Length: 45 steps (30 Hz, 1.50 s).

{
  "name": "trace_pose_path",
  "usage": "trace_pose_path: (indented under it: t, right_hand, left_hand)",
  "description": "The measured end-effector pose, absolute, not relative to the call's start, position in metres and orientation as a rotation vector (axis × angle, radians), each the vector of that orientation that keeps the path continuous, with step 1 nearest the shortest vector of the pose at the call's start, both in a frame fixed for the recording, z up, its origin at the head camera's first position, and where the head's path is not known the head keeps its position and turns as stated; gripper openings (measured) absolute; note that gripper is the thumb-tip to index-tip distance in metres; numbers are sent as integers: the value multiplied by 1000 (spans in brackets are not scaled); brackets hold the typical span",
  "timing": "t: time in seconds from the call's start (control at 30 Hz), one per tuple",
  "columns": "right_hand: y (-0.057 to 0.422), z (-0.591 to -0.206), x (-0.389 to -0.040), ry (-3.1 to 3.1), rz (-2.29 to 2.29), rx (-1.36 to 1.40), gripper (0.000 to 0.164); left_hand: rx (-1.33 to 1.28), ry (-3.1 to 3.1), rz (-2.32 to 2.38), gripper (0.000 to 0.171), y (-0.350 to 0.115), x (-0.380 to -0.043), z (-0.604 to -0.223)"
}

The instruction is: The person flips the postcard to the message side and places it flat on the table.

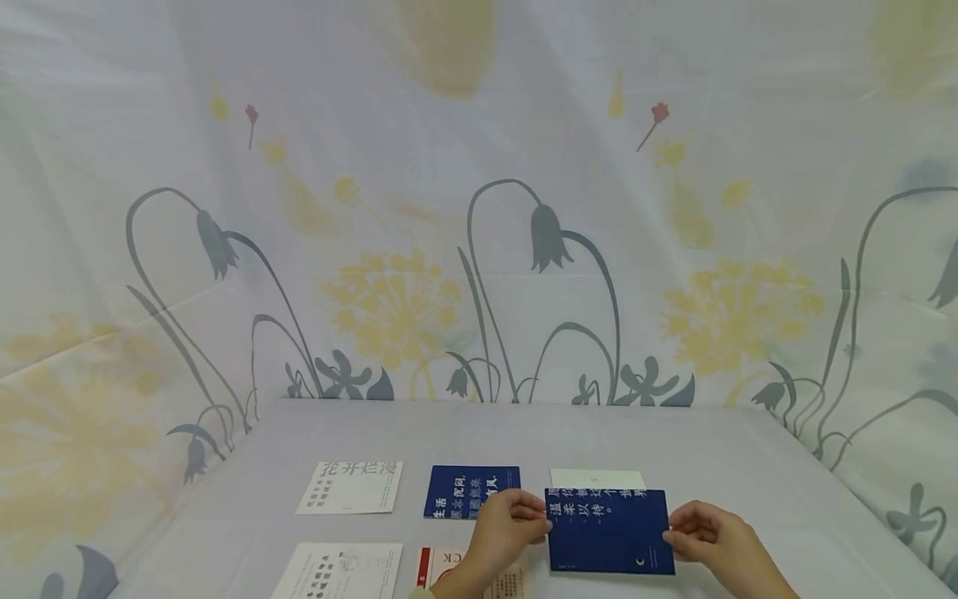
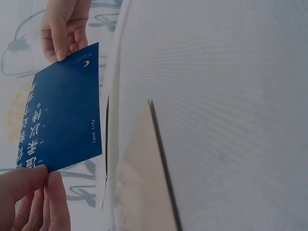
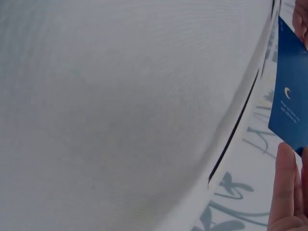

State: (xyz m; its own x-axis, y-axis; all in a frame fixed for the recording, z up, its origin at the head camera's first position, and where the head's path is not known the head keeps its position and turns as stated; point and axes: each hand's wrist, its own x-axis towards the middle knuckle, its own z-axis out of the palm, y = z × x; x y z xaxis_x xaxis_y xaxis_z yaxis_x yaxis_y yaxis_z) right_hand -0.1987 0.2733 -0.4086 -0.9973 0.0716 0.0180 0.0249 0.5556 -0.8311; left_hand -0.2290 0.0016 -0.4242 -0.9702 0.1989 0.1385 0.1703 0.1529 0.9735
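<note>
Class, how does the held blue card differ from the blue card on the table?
The held card is raised between the left hand and right hand; the table card lies on the table. The held card shows a yellow crescent; the table card's visible part shows none. Both are dark blue with white characters.

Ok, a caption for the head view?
Left hand and right hand pinch a navy crescent-moon card by opposite edges over a pale tabletop with other printed cards.
</note>
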Motion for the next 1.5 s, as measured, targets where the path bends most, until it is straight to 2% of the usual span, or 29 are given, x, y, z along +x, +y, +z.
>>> trace_pose_path:
  t: [0.47, 0.73, 1.0, 1.5]
  right_hand:
    - [280, -405, -196, -2753, 1464, 6, 27]
    - [278, -405, -196, -2763, 1410, -53, 27]
    - [291, -407, -196, -2675, 1764, 188, 33]
    - [300, -407, -195, -2560, 2015, 213, 29]
  left_hand:
    - [379, 2341, 1996, 12, 2, -227, -423]
    - [394, 2368, 1950, 6, 1, -228, -426]
    - [395, 2350, 1894, 7, 0, -228, -425]
    - [313, 2202, 1955, 8, 2, -228, -429]
